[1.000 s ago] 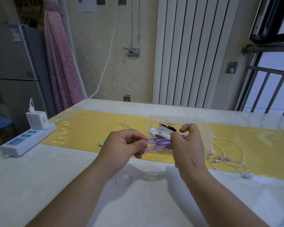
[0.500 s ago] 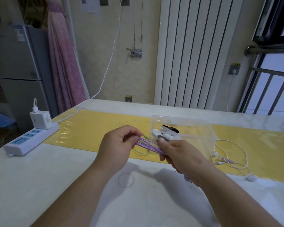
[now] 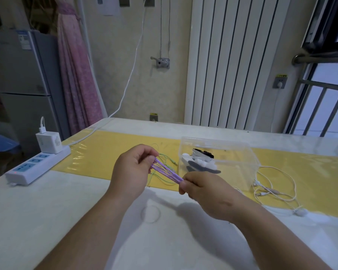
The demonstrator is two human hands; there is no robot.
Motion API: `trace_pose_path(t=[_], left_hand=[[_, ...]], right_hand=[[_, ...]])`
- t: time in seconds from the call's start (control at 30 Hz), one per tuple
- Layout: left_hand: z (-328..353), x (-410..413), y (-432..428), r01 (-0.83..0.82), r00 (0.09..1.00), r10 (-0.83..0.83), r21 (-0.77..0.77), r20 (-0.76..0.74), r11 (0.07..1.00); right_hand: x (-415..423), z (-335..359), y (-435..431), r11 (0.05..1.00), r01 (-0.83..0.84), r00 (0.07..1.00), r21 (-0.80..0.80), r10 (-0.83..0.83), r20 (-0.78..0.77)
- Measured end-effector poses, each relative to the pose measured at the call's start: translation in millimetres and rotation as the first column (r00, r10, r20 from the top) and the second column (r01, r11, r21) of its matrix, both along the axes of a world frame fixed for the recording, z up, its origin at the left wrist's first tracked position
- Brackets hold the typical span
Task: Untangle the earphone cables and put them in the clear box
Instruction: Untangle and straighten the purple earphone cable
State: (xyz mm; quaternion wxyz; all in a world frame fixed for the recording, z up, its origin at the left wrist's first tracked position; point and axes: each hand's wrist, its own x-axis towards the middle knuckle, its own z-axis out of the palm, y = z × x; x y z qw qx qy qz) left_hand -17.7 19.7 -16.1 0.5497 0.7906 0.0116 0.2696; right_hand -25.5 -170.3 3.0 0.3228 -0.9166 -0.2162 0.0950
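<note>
A bundle of purple earphone cable (image 3: 166, 171) is stretched taut between my two hands above the table. My left hand (image 3: 132, 169) pinches its upper end and my right hand (image 3: 203, 189) grips the lower end. A green earphone cable (image 3: 164, 162) lies loose on the yellow mat behind them. The clear box (image 3: 240, 152) stands on the mat just right of my hands, with black and white items inside. A white earphone cable (image 3: 275, 191) lies tangled on the mat to the right of the box.
A white power strip (image 3: 35, 166) with a white charger (image 3: 48, 142) plugged in sits at the table's left edge. The yellow mat (image 3: 105, 151) runs across the white table (image 3: 47, 221). A radiator and a window stand behind.
My right hand has dropped down and toward me, away from the box front. The purple cable now runs diagonally between my hands instead of level.
</note>
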Motion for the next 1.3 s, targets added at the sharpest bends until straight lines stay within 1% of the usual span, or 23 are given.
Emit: trace_pose_path(t=[0.07,0.17,0.23,0.27,0.3,0.33,0.37,0.4,0.43,0.47,0.5,0.53,0.6,0.67,0.73,0.87,0.93,1.0,1.07,1.13,1.2,1.23,1.3], left_hand=[[0.1,1.0,-1.8,-0.004,1.0,0.006,-0.049,0.026,0.999],[-0.3,1.1,-2.8,-0.002,0.998,0.013,-0.161,0.065,0.987],[-0.3,2.6,-1.6,0.001,1.0,-0.004,-0.306,-0.008,0.952],[1.6,2.4,-1.4,0.01,0.996,-0.044,-0.399,-0.077,0.917],[5.4,1.7,-1.9,0.032,0.982,-0.122,-0.508,-0.145,0.861],[9.1,1.4,-3.2,0.065,0.954,-0.231,-0.622,-0.19,0.781],[12.8,0.5,-4.8,0.108,0.914,-0.352,-0.715,-0.203,0.691],[15.7,-1.4,-6.9,0.155,0.864,-0.461,-0.767,-0.2,0.623],[16.9,-3.2,-10.1,0.202,0.812,-0.548,-0.784,-0.202,0.588],[16.8,-4.5,-14.0,0.24,0.77,-0.604,-0.783,-0.207,0.574],[16.1,-4.5,-18.3,0.263,0.749,-0.628,-0.773,-0.213,0.577],[15.0,-3.0,-21.7,0.263,0.755,-0.618,-0.761,-0.221,0.593],[13.2,2.3,-25.6,0.195,0.827,-0.517,-0.75,-0.221,0.632],[11.3,8.6,-25.5,0.124,0.892,-0.411,-0.772,-0.189,0.624],[9.6,11.4,-25.3,0.107,0.914,-0.381,-0.822,-0.14,0.559],[13.1,9.7,-35.0,0.139,0.908,-0.418,-0.933,-0.013,0.331],[17.8,11.1,-41.2,0.146,0.902,-0.431,-0.952,0.017,0.268],[23.2,12.7,-45.8,0.149,0.897,-0.441,-0.952,0.016,0.269],[28.5,12.2,-48.8,0.163,0.883,-0.469,-0.947,0.015,0.277],[32.0,8.9,-52.9,0.196,0.854,-0.518,-0.947,0.037,0.255],[30.1,8.4,-58.4,0.231,0.843,-0.532,-0.946,0.078,0.227],[27.3,9.1,-61.3,0.246,0.846,-0.526,-0.94,0.089,0.237],[21.5,10.5,-67.2,0.252,0.854,-0.516,-0.923,0.07,0.292]], right_hand=[[0.2,1.3,1.9,0.999,0.029,0.996,-0.015,-0.028,0.082],[1.3,-0.6,2.2,0.994,0.085,0.987,0.062,-0.093,0.132],[3.7,-3.4,0.6,0.981,0.141,0.977,0.135,-0.16,0.141],[4.9,-4.0,0.1,0.972,0.165,0.971,0.169,-0.19,0.147],[6.4,-3.4,-0.2,0.964,0.179,0.965,0.196,-0.211,0.159],[8.2,-3.0,0.4,0.959,0.183,0.961,0.217,-0.221,0.166],[10.5,-2.0,2.1,0.954,0.182,0.96,0.238,-0.225,0.165],[12.9,-0.2,4.0,0.95,0.179,0.962,0.255,-0.223,0.155],[15.2,1.6,6.0,0.949,0.172,0.966,0.263,-0.214,0.143],[17.4,3.5,8.1,0.953,0.159,0.971,0.259,-0.199,0.135],[19.2,4.9,10.2,0.958,0.143,0.976,0.249,-0.178,0.125],[20.3,6.6,12.3,0.962,0.123,0.982,0.243,-0.154,0.112],[21.5,10.2,17.1,0.971,0.079,0.992,0.227,-0.1,0.083],[21.2,14.0,21.5,0.981,0.044,0.996,0.191,-0.057,0.064],[21.2,17.6,23.1,0.988,0.03,0.997,0.148,-0.04,0.065],[21.3,23.8,17.6,0.994,0.017,0.995,0.105,-0.027,0.093],[20.2,28.3,12.4,0.994,0.018,0.994,0.104,-0.029,0.109],[18.8,33.3,5.8,0.997,0.016,0.991,0.077,-0.026,0.131],[17.7,35.8,-2.4,0.999,0.032,0.984,0.001,-0.032,0.174],[17.9,35.0,-11.4,0.995,0.079,0.974,-0.064,-0.063,0.219],[18.6,31.8,-20.2,0.989,0.135,0.965,-0.059,-0.118,0.234],[18.3,29.8,-24.0,0.986,0.159,0.962,-0.042,-0.145,0.23],[14.5,26.6,-29.5,0.982,0.185,0.962,-0.019,-0.177,0.209]])
